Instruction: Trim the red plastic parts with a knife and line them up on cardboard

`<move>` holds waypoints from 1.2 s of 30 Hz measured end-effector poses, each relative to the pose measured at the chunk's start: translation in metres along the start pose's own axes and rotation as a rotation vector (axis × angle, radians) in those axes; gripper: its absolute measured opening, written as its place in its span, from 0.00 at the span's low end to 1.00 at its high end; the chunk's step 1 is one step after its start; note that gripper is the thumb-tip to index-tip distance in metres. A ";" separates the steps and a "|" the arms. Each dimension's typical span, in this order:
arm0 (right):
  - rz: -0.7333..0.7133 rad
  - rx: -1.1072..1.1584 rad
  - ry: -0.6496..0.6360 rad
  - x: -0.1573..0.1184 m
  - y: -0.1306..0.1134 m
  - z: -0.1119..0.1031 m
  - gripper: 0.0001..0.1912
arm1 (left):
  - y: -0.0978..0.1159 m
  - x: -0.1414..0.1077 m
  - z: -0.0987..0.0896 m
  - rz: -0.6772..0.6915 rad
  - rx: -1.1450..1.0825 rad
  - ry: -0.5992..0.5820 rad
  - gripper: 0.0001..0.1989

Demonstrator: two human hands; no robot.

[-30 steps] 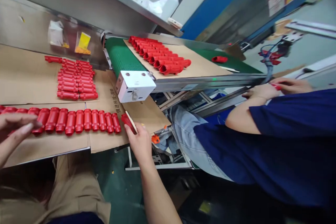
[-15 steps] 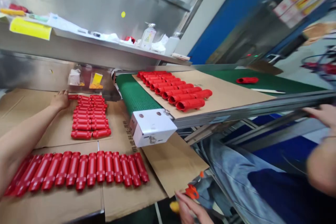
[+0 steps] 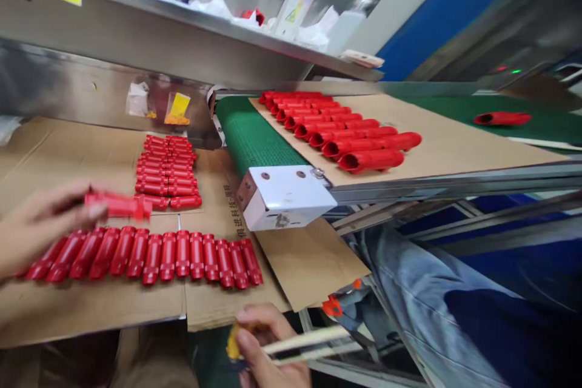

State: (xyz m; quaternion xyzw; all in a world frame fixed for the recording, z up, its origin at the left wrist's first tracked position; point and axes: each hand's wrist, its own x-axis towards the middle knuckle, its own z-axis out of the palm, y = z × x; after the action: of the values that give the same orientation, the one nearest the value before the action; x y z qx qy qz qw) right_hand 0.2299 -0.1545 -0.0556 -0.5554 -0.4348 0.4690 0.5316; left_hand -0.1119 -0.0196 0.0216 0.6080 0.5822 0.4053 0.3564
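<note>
The person's left hand [image 3: 40,224] is curling partly closed around one end of a red plastic tube [image 3: 119,206], holding it level just above a long row of red tubes [image 3: 145,257]. That row is lying side by side on a flattened cardboard sheet [image 3: 91,309], with the tube ends pointing toward the person. Just beyond it, a tight block of red tubes [image 3: 166,173] is sitting on the same cardboard, laid crosswise in two columns. The right hand [image 3: 268,345] is closed at the bottom edge of the view, gripping what looks like a yellow-handled cutter [image 3: 233,344] with a long pale strip [image 3: 309,342] sticking out sideways, though blur and the frame edge make it hard to be sure. To the right, a green conveyor belt [image 3: 254,136] is carrying a cardboard sheet [image 3: 454,133] with slanted rows of red tubes [image 3: 341,127] on it, and a single red tube [image 3: 502,118] is lying on the bare belt farther along. A white metal bracket [image 3: 284,197] is capping the belt's near end. Above, a steel shelf [image 3: 136,30] is holding a plastic bottle [image 3: 295,6], while an orange clip [image 3: 331,307] and pale denim [image 3: 422,297] are showing below the belt.
</note>
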 end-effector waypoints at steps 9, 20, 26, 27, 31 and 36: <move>0.330 0.066 -0.576 -0.013 0.011 0.089 0.33 | -0.040 -0.200 0.078 -0.501 -0.508 0.177 0.21; 0.144 -0.035 -0.537 -0.053 0.041 0.095 0.27 | -0.050 -0.229 0.072 -0.602 -0.707 0.269 0.23; -0.015 -0.168 -0.432 -0.055 0.042 0.093 0.22 | -0.057 -0.231 0.072 -0.321 -0.515 0.311 0.16; 0.021 -0.135 -0.457 -0.055 0.043 0.094 0.21 | -0.058 -0.232 0.074 -0.320 -0.544 0.336 0.18; -0.134 -0.163 -0.544 -0.057 0.044 0.097 0.18 | -0.059 -0.231 0.083 -0.428 -0.650 0.384 0.17; -0.344 -0.219 -0.549 -0.055 0.044 0.096 0.13 | -0.062 -0.228 0.079 -0.419 -0.724 0.385 0.13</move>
State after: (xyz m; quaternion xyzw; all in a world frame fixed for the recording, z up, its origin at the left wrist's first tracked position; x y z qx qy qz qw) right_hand 0.1247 -0.1930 -0.0956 -0.3805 -0.6967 0.4552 0.4032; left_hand -0.0646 -0.2397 -0.0853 0.2271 0.5693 0.6074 0.5053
